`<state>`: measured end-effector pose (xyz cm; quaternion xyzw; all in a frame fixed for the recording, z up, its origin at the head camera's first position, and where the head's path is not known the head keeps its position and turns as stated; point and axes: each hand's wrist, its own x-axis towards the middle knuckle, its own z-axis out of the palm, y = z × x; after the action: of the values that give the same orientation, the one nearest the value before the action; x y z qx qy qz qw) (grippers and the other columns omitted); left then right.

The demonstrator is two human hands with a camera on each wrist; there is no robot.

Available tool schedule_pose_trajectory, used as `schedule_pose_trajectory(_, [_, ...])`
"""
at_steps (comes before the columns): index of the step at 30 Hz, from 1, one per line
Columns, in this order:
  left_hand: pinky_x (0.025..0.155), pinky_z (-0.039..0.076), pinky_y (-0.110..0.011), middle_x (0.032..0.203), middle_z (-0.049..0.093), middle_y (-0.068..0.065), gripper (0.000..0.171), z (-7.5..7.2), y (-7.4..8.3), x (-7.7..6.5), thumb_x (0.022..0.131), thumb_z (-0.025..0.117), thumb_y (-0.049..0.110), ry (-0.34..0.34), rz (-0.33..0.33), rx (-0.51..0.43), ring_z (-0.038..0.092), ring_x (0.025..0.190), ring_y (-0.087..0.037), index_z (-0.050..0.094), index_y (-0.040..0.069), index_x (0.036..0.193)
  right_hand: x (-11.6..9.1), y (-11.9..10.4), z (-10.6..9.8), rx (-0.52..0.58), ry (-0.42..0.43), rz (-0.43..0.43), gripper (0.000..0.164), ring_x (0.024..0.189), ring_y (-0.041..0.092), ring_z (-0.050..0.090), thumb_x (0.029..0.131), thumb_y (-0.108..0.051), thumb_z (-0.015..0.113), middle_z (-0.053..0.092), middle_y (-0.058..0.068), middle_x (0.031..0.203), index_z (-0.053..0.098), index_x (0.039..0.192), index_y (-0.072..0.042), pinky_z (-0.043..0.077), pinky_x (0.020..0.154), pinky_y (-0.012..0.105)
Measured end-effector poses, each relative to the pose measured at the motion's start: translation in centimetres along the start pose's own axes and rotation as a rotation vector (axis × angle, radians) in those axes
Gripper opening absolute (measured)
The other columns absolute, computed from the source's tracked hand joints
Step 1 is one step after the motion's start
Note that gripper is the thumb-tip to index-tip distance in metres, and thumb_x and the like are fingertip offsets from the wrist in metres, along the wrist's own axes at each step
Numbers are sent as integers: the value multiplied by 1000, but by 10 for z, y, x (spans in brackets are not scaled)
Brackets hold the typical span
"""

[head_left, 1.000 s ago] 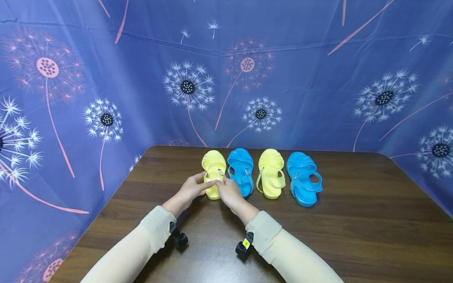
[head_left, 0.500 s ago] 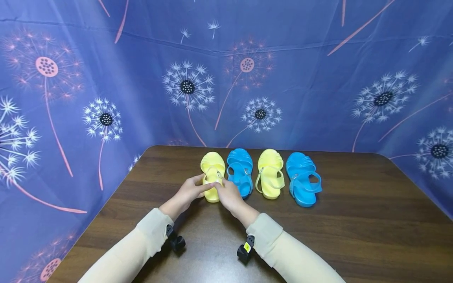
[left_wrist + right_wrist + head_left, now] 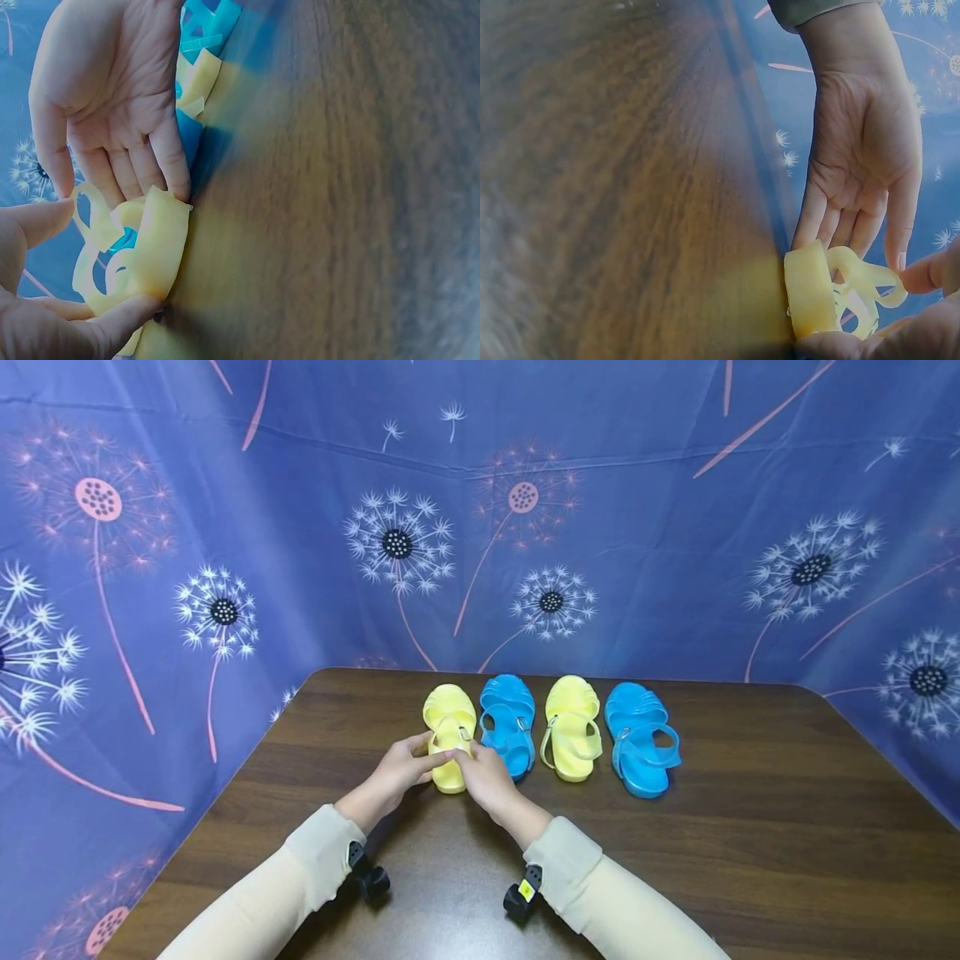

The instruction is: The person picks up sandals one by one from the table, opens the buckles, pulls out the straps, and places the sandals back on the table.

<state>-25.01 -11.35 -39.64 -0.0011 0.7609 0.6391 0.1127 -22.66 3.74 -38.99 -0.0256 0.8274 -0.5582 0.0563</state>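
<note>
In the head view my left hand (image 3: 398,772) and right hand (image 3: 488,777) hold the leftmost yellow sandal (image 3: 450,703) from its two sides, near the heel. Both thumbs meet above the sandal at its back strap. In the left wrist view, fingers of the left hand (image 3: 64,330) touch the side of the yellow sandal (image 3: 161,244), and the thumb is at the strap. From the right wrist, the sandal's heel (image 3: 808,289) stands on the table between the right hand (image 3: 907,337) and the left hand (image 3: 866,142). Just right of it lies a blue sandal (image 3: 508,693).
Further right stand a second yellow sandal (image 3: 573,693) and a second blue sandal (image 3: 647,781), toes toward the back. All are near the far edge of the brown wooden table (image 3: 750,827). A blue dandelion-print cloth (image 3: 637,527) hangs behind it.
The leftmost yellow sandal has slid slightly toward me and a little left, with both hands moving along with it. The other sandals have stayed in place.
</note>
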Motion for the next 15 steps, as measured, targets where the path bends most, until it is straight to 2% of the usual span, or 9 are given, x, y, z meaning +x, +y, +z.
schedule_pose_trajectory(15, [100,49,-41,152,34,-24,73,5,3,-17,89,71,20,14,-5,0,51,128,-34,33,-4,147,-13,-3,1,52,8,35,57,141,34,34,99,-27,51,40,21,149,39,143,6,30,115,52])
